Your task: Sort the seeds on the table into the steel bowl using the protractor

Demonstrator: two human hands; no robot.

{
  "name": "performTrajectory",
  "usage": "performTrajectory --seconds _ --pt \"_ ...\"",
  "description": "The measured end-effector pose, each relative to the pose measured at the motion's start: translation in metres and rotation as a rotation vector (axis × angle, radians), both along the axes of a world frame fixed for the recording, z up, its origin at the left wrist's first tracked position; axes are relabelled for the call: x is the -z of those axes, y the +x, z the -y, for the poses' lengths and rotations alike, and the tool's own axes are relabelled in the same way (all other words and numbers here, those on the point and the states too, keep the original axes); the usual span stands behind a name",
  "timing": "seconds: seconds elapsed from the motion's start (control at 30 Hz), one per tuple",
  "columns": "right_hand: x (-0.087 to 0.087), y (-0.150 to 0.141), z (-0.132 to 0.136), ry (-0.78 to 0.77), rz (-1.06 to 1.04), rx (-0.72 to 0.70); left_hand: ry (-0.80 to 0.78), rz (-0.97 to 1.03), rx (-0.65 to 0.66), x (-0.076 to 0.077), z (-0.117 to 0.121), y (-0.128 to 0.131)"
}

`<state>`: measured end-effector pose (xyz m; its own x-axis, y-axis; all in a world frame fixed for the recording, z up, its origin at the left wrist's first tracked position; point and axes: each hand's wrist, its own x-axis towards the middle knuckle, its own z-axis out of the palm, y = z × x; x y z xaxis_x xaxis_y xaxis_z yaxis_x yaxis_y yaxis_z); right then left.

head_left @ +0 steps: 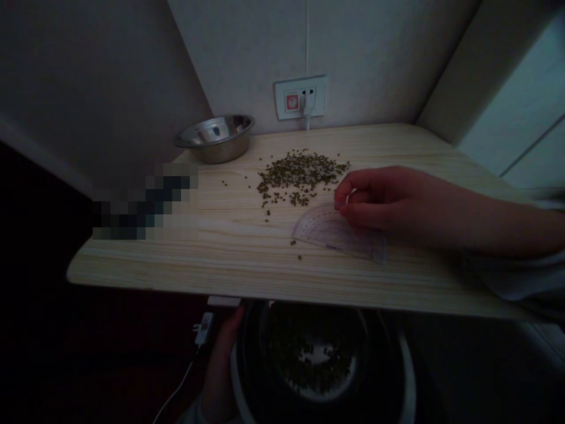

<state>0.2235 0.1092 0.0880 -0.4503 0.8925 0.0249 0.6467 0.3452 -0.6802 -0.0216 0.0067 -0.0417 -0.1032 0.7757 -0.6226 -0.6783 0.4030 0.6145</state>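
My right hand [384, 199] reaches in from the right over a pale wooden table [247, 268], fingers curled and pinched on the top edge of a clear plastic protractor [338, 235] standing on the tabletop. A loose heap of small green beans [298, 175] lies just beyond the protractor, with a few strays near it. Below the table's front edge, my left hand [220, 368] grips the left rim of a dark bowl [320, 365] that has several of the same beans in its bottom.
A steel bowl [216, 137] stands at the table's back left corner. A wall socket [301, 97] with a white plug is behind the beans. A white cable with an adapter [203, 330] hangs under the table. A blurred patch covers the table's left edge.
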Motion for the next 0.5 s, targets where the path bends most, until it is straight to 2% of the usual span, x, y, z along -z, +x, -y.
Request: performTrajectory --seconds 0.1,0.3,0.4,0.5 --pt "0.001 -0.003 0.000 0.044 0.015 0.008 0.003 0.071 0.066 -0.004 0.000 0.001" --pt "0.006 -0.009 0.002 0.073 0.002 -0.051 0.009 0.232 0.197 -0.024 -0.001 0.015" --pt "0.005 -0.011 0.005 0.083 -0.002 -0.108 0.055 0.231 0.171 -0.027 0.001 0.013" --pt "0.005 -0.012 0.010 0.064 -0.015 -0.179 0.068 0.201 0.139 -0.023 0.003 0.008"
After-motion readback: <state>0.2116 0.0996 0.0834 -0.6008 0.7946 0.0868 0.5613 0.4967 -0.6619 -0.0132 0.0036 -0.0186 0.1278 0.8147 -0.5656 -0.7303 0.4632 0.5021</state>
